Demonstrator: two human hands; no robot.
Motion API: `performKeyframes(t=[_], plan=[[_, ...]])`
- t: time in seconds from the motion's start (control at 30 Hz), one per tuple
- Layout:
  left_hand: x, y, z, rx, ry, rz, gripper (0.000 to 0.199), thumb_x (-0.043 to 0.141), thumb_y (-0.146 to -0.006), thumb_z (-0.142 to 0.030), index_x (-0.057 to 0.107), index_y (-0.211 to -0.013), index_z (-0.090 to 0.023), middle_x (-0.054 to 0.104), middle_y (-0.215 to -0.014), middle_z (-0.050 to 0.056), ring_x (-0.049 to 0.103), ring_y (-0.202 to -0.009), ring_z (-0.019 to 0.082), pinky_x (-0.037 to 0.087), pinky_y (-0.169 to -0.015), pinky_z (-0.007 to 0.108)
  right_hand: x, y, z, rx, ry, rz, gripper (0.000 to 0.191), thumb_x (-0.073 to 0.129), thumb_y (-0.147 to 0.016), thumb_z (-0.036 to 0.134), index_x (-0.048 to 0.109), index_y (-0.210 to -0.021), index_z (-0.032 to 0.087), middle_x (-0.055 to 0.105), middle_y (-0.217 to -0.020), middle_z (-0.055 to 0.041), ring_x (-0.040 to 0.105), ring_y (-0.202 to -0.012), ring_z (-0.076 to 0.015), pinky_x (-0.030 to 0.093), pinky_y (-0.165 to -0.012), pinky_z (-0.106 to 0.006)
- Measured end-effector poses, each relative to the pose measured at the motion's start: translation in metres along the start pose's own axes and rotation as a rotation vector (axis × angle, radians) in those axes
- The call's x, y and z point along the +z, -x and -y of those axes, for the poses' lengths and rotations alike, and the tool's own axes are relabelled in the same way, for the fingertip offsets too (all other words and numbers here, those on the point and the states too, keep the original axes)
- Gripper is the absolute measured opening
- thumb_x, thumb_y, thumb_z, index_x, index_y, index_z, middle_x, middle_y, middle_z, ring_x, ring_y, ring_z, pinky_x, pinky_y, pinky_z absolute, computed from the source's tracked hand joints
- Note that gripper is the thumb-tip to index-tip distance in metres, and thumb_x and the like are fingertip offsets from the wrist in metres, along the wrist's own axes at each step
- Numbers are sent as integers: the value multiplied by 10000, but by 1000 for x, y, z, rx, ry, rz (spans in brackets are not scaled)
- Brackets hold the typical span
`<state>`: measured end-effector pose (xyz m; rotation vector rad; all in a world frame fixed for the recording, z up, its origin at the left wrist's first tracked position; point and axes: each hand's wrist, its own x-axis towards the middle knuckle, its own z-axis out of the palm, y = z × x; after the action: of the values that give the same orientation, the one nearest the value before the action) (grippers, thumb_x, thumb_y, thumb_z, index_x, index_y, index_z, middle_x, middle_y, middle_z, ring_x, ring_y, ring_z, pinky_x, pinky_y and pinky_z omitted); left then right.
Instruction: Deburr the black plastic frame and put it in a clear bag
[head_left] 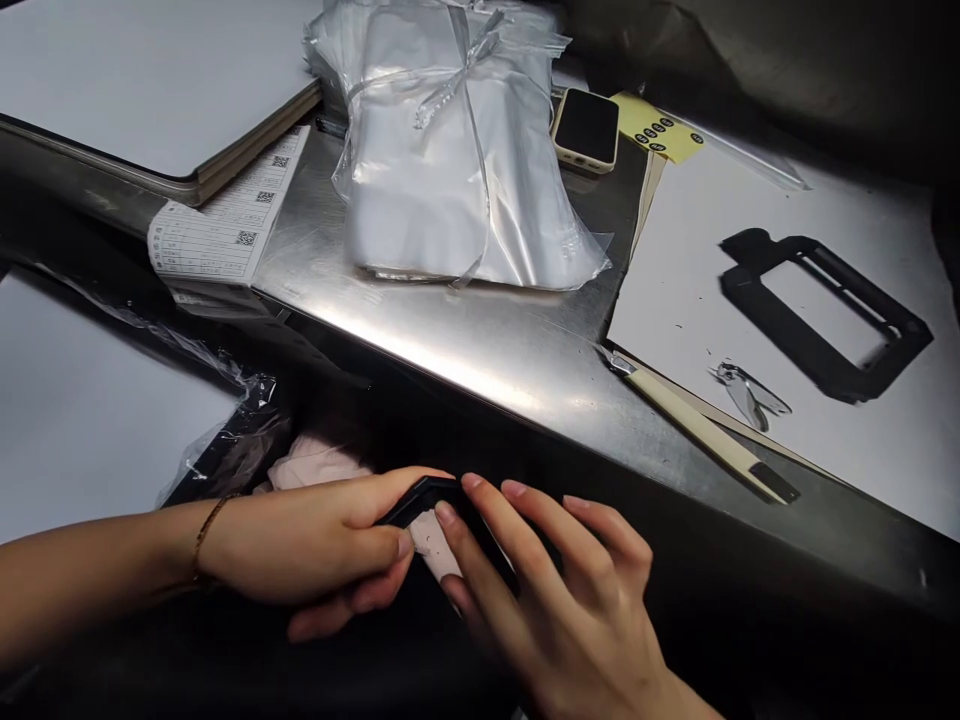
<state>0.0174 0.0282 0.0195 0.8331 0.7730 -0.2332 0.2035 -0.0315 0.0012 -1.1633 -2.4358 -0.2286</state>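
Note:
A black plastic frame [421, 492] is in my hands, low in the middle of the head view. My left hand [322, 545] pinches its left corner between thumb and fingers. Over the right side of the frame lies my right hand [547, 585], fingertips on the top edge and thumb tucked below, so much of the frame is hidden. A similar black frame [784, 350] with a rounded tab lies on the white board at right. Beside that one are small metal nail clippers [754, 398]. A craft knife with a cream handle [694, 425] rests along the board's edge.
Tied clear plastic bags [450, 190] lie on the metal table [420, 335]. Behind are a small phone-like device [587, 128] and yellow stickers [667, 128]. White sheets [157, 80] are stacked over printed labels [217, 235]. A plastic-lined box [97, 400] stands at left.

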Motion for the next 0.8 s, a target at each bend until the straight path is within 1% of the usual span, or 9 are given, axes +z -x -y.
performKeyframes(t=[0.13,0.2,0.3,0.37,0.47,0.57,0.63,0.73,0.8], plan=[[-1,0,2,-2,21,-8,351,293,-849,-251,250,-1198,-271,450,-594,-87,352,-297,11,281,-283,100,-6,-1,0,77,-79,-49,110,550,-743,206,649,-787,190,656,-921,-31,473,-930,-175,312,-796,-379],[-2,0,2,3,10,-13,371,295,-850,-255,221,-1212,-287,459,-602,-87,356,-299,11,289,-285,100,-8,-2,-1,126,-118,-61,95,557,-735,208,650,-753,206,650,-906,-32,477,-923,-188,329,-777,-391],[-1,1,-1,-4,-19,-5,266,298,-849,-297,342,-1106,-243,449,-591,-84,353,-293,7,285,-280,97,-6,-3,-2,104,-116,-88,134,589,-711,225,655,-828,220,645,-910,-28,468,-928,-197,341,-763,-391],[0,1,-3,-8,-22,-9,245,299,-848,-319,371,-1062,-225,440,-580,-83,347,-290,5,277,-275,94,-4,-5,-3,79,-94,-60,167,600,-708,240,652,-867,224,647,-930,-17,458,-938,-190,323,-783,-387],[0,1,-4,1,-11,-16,252,303,-847,-308,359,-1087,-255,439,-580,-86,344,-289,5,277,-276,93,-2,-8,-3,38,-64,-35,179,607,-709,219,649,-882,205,664,-883,-5,455,-925,-173,307,-806,-378],[0,-1,-3,-6,-19,-4,255,306,-844,-292,363,-1091,-269,444,-586,-85,352,-293,9,282,-280,98,-2,-10,-2,11,-77,-59,144,599,-701,151,651,-833,178,672,-839,1,463,-921,-157,313,-807,-366],[-1,-2,-2,-15,-20,-8,299,303,-845,-286,316,-1143,-273,449,-591,-84,355,-296,13,285,-282,102,-3,-10,-2,4,-90,-73,114,586,-702,135,650,-790,169,673,-827,0,470,-920,-154,315,-796,-365],[-3,-2,0,-26,5,-19,398,294,-845,-256,192,-1228,-298,454,-592,-90,362,-301,19,290,-285,104,-2,-8,-2,41,-96,-75,103,571,-710,145,650,-768,179,671,-799,4,474,-889,-148,309,-787,-364],[-4,-2,-1,-26,1,-16,369,287,-844,-243,230,-1206,-291,454,-586,-90,362,-299,18,289,-285,103,-1,-6,-2,72,-102,-59,112,572,-716,159,655,-782,194,667,-786,6,473,-871,-146,305,-791,-364]])
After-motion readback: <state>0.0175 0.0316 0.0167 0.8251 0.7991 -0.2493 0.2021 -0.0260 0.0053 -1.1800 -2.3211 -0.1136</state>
